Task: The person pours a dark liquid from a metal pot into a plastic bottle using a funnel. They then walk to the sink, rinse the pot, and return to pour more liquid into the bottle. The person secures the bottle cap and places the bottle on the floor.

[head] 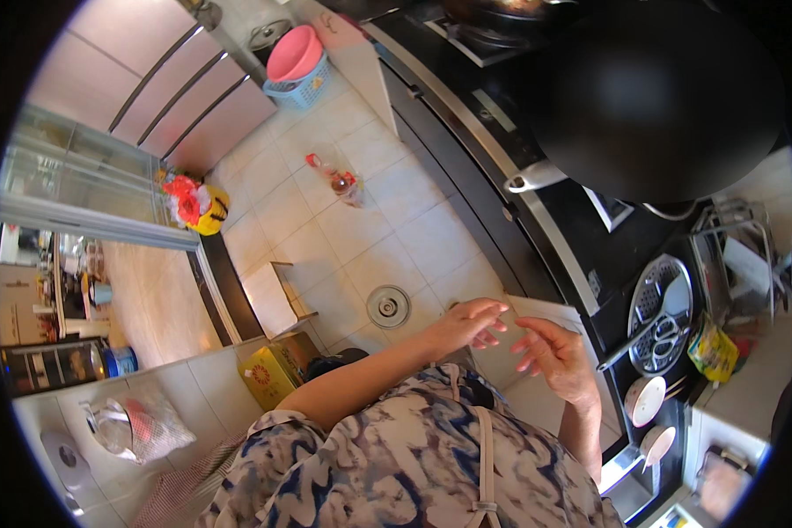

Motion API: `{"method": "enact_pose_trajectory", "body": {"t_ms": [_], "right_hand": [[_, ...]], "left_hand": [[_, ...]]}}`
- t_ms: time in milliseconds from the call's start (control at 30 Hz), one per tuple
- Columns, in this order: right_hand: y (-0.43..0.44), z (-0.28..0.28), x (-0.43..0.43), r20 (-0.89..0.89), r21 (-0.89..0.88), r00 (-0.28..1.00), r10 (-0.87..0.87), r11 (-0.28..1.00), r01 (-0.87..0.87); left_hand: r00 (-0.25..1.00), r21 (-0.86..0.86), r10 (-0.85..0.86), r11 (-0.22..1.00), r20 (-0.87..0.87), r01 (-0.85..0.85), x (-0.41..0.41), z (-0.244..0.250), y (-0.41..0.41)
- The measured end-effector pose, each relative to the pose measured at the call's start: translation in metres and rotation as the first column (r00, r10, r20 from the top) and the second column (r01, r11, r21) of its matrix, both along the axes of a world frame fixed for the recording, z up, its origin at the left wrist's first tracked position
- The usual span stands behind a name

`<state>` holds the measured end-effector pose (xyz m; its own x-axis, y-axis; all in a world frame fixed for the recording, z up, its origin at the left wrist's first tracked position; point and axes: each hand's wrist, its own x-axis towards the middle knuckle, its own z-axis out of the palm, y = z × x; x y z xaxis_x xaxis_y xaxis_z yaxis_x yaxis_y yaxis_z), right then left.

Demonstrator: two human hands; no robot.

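My left hand (468, 327) hovers in front of my body at waist height, fingers apart, holding nothing. Facing it, my right hand (558, 360) is likewise empty, with its fingers loosely bent and spread. A small gap separates the two sets of fingertips. Nearest to the right hand is the black counter (617, 389). On it lies an oval perforated steel tray (637, 300) bearing a metal spatula (676, 297) and a looped steel utensil (665, 338). Two bowls, a nearer one (657, 443) and a farther one (645, 399), stand beside the tray.
A pan handle (534, 178) juts over the stove's front edge; a dark blur hides what it belongs to. A yellow pouch (713, 350) is behind the tray. On the tiled floor are a drain (388, 307), a clear plastic item (343, 185) and a low white stool (274, 297).
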<state>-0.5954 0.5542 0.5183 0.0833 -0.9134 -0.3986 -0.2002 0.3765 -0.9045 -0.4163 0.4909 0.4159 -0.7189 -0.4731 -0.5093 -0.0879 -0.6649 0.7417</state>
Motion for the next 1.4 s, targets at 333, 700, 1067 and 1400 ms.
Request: {"method": "enact_pose_trajectory", "body": {"t_ms": [333,700,1067,1400], "right_hand": [[-0.075,-0.030,0.030,0.035,0.003,0.961,0.274,0.962,-0.274],[-0.167,-0.032,0.105,0.036,0.042,0.934,0.356,0.933,-0.358],[-0.289,-0.084,0.279,0.001,0.230,0.985,0.174,0.958,-0.169],[-0.326,-0.114,0.326,-0.008,0.353,1.000,-0.027,0.935,0.028]], "left_hand": [[0.899,0.099,0.394,0.903,0.193,-0.417,0.057,0.001,-0.038],[0.755,0.031,0.587,0.783,0.291,-0.621,0.184,-0.023,-0.110],[0.731,0.016,0.551,0.794,0.403,-0.607,0.370,-0.100,-0.265],[0.675,0.012,0.481,0.810,0.560,-0.587,0.442,-0.167,-0.352]]}}
